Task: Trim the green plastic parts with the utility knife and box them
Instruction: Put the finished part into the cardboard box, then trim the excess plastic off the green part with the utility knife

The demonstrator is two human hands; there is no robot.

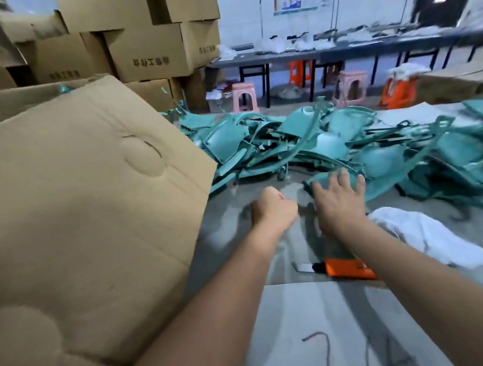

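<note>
Cardboard flap [72, 213] looming left, utility knife [342, 268] under forearm, white cloth [429, 237] right

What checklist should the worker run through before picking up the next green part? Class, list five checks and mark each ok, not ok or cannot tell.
1. Right hand free to grab: ok, fingers spread, reaching over a green part.
2. Left hand empty: cannot tell, it is curled in a fist and blurred.
3. Knife within reach: ok, it lies on the table under the right forearm.
4. Knife blade safe: not ok, the blade is out.
5. Untrimmed parts available: ok, a pile lies ahead.
6. Box ready: cannot tell, only its flap shows.
</note>
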